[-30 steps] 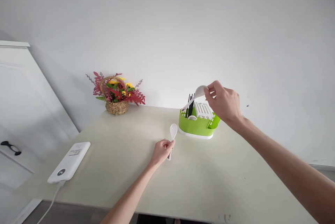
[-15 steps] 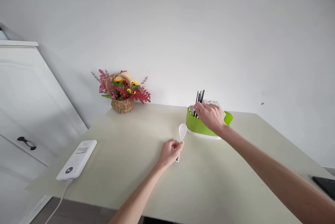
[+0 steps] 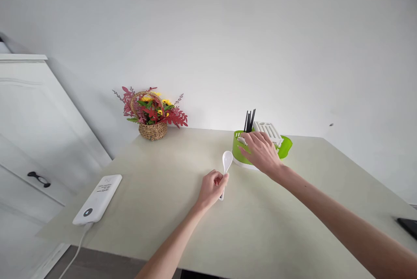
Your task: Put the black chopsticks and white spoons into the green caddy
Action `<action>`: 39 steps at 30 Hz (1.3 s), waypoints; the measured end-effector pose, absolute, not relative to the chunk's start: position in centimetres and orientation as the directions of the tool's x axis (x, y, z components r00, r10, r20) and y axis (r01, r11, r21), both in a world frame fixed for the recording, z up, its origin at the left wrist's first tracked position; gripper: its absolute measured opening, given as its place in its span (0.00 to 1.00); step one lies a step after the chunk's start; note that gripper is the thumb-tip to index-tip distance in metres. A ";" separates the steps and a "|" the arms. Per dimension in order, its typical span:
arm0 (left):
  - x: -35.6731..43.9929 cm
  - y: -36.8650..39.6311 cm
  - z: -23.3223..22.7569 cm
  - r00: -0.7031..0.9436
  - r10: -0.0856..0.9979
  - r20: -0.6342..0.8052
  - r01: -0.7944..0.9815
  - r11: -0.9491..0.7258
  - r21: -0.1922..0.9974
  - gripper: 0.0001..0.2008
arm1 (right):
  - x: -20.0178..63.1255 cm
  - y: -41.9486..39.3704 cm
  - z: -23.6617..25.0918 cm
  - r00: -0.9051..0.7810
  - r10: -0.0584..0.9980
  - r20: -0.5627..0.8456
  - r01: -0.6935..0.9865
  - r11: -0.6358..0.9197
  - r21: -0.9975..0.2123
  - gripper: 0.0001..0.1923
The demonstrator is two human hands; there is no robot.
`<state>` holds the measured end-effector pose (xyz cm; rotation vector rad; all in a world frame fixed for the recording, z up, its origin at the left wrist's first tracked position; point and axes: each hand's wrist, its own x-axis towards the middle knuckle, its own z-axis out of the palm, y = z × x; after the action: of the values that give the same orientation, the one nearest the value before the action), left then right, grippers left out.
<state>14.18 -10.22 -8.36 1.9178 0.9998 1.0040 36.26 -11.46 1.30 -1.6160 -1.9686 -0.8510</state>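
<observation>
A white soup spoon (image 3: 227,160) is pinched by its handle in my left hand (image 3: 211,187), bowl pointing away from me, above the table. My right hand (image 3: 261,152) is over the front of a green utensil holder (image 3: 237,151) with a white base, its thumb apart from the fingers and nothing visibly gripped. Another white spoon (image 3: 241,140) shows its bowl inside the holder, right by my right fingertips. Several black chopsticks (image 3: 249,120) stand upright in the holder. Behind my right hand sits a white slotted rack (image 3: 269,132); part of the holder is hidden.
A wicker basket of artificial flowers (image 3: 152,130) stands at the table's back left. On the left side lies a white power bank (image 3: 97,200) with a cable. A dark flat object (image 3: 408,226) is at the right edge. A white cabinet (image 3: 35,131) stands left of the table.
My right hand has drawn back slightly toward me and its thumb has spread away, revealing a spoon bowl in the holder. My left hand stays on its spoon. The view has shifted slightly.
</observation>
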 end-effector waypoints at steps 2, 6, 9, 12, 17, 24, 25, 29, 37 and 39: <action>14.1 -10.4 -8.1 0.383 0.868 0.317 0.273 -0.434 0.859 0.23 | 36.0 -12.9 1.7 -0.236 0.663 0.711 0.970 0.199 0.136 0.14; 14.0 -11.3 -7.9 0.411 0.823 0.393 0.282 -0.525 0.803 0.21 | 35.2 -16.0 2.7 -0.187 0.670 0.719 0.931 0.354 -0.088 0.13; 14.0 -12.2 -8.1 0.507 0.730 0.458 0.273 -0.641 0.718 0.18 | 34.3 -17.6 3.6 -0.126 0.817 0.563 0.880 0.354 -0.317 0.16; 14.1 -12.8 -8.2 0.544 0.677 0.495 0.261 -0.697 0.667 0.17 | 33.6 -18.3 4.0 -0.171 0.905 0.390 0.837 0.342 -0.426 0.14; 14.0 -12.9 -8.0 0.548 0.672 0.499 0.278 -0.708 0.649 0.17 | 33.4 -18.3 4.8 -0.181 0.950 0.254 0.750 0.300 -0.589 0.12; 14.0 -12.6 -7.6 0.543 0.731 0.413 0.357 -0.646 0.675 0.13 | 36.5 -17.5 9.8 0.162 0.866 0.473 0.781 0.181 -0.598 0.19; 14.1 -12.6 -7.7 0.529 0.746 0.404 0.362 -0.629 0.687 0.14 | 37.1 -17.2 10.6 0.232 0.825 0.515 0.775 0.163 -0.610 0.20; 14.2 -12.6 -8.1 0.525 0.755 0.394 0.377 -0.621 0.687 0.13 | 39.0 -15.6 12.1 0.369 0.636 0.677 0.825 0.111 -0.554 0.23; 14.1 -12.4 -8.7 0.574 0.713 0.402 0.392 -0.671 0.629 0.10 | 37.4 -11.0 9.7 0.182 0.793 0.582 0.979 -0.202 -0.030 0.20; 14.1 -12.4 -8.7 0.582 0.712 0.393 0.395 -0.670 0.628 0.10 | 36.4 -10.1 9.1 0.175 0.851 0.494 0.971 -0.231 0.054 0.21</action>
<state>14.06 -12.37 -8.68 2.3333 0.8830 0.8811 36.42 -10.12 9.10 -2.1805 -1.7483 -0.6283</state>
